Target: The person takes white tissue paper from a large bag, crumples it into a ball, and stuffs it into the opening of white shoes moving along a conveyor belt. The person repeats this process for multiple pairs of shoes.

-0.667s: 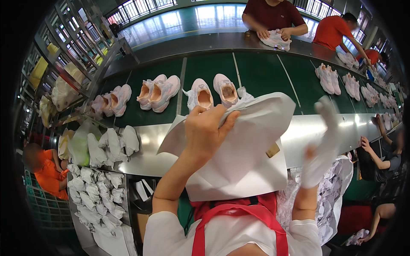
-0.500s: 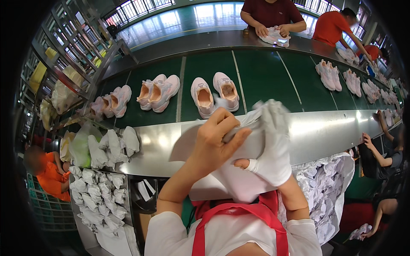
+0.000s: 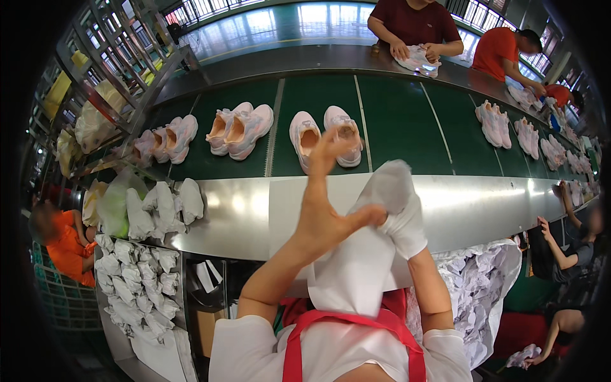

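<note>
Left fingers (image 3: 317, 184) spread wider; sack (image 3: 507, 270) seemingly holds paper (image 3: 474, 280).

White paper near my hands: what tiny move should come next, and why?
Maybe the left hand should close on the white paper and fold its loose part upward. That hand is open close to the paper, while a wide part hangs down below and left of the right hand, which looks mostly covered in white.
</note>
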Demonstrator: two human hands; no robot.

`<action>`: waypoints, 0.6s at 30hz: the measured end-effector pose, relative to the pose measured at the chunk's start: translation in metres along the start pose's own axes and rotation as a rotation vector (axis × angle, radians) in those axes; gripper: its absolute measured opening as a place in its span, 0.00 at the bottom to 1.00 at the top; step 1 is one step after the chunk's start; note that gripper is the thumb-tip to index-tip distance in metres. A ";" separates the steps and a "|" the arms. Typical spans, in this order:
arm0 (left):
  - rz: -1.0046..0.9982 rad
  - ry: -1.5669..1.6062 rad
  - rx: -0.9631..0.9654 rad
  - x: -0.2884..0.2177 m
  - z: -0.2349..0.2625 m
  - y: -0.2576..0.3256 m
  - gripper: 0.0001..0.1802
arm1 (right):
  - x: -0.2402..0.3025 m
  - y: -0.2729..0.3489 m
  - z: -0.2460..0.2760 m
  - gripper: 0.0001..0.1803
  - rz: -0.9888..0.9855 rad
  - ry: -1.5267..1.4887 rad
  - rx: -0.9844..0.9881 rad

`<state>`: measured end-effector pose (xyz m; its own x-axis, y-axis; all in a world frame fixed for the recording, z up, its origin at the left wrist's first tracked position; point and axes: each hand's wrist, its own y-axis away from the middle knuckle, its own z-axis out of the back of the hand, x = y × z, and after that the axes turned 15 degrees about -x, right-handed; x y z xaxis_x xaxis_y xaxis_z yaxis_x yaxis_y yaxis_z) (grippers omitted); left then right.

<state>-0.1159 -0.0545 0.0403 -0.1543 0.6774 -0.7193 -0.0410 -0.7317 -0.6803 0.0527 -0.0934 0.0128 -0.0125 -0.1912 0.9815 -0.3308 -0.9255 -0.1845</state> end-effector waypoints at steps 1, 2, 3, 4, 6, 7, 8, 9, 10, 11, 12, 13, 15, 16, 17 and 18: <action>0.030 -0.031 0.033 -0.004 0.002 0.002 0.52 | 0.000 -0.007 0.005 0.33 0.023 0.018 -0.059; 0.102 -0.051 0.105 -0.002 -0.003 0.013 0.51 | 0.000 -0.010 0.005 0.32 0.033 0.034 -0.126; 0.173 -0.081 0.180 0.001 -0.009 0.028 0.50 | 0.000 -0.010 0.003 0.32 0.042 0.041 -0.191; 0.245 -0.110 0.247 0.008 -0.013 0.038 0.48 | 0.003 -0.008 0.001 0.32 0.026 0.027 -0.182; 0.692 0.184 0.410 0.022 -0.009 0.038 0.44 | 0.012 -0.005 -0.002 0.32 -0.002 -0.001 -0.169; 0.913 0.335 0.490 0.026 -0.007 0.035 0.42 | 0.011 -0.008 0.001 0.32 -0.080 -0.063 -0.083; 0.882 0.304 0.524 0.027 -0.006 0.032 0.40 | 0.009 -0.015 0.007 0.33 -0.158 -0.126 0.004; 0.853 0.277 0.554 0.029 -0.005 0.030 0.38 | 0.006 -0.019 0.010 0.34 -0.238 -0.184 0.094; 0.824 0.250 0.583 0.030 -0.005 0.030 0.36 | 0.002 -0.017 0.012 0.34 -0.223 -0.152 0.029; 0.621 0.122 0.513 0.035 -0.006 0.033 0.37 | -0.002 -0.014 0.013 0.34 -0.208 -0.118 -0.036; 0.413 -0.001 0.439 0.043 -0.009 0.035 0.38 | -0.002 -0.011 0.014 0.35 -0.188 -0.084 -0.102; 0.212 -0.135 0.355 0.052 -0.010 0.041 0.38 | 0.017 -0.008 0.016 0.34 -0.051 0.105 -0.086; 0.640 0.260 0.342 0.080 -0.001 0.051 0.44 | -0.052 0.002 0.068 0.28 0.518 0.370 -0.196; 0.850 0.450 0.318 0.091 0.008 0.053 0.48 | -0.032 -0.003 0.064 0.24 0.641 0.420 -0.010; 1.062 0.692 0.374 0.097 0.013 0.055 0.53 | -0.011 -0.008 0.060 0.20 0.765 0.439 0.183; 1.299 0.909 0.451 0.099 0.008 0.049 0.59 | 0.018 -0.007 0.043 0.19 1.033 0.482 0.348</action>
<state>-0.1413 -0.0234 -0.0631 0.2741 -0.6675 -0.6923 -0.6455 -0.6613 0.3821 0.0952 -0.1042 0.0294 -0.5006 -0.8241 0.2650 0.3166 -0.4592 -0.8300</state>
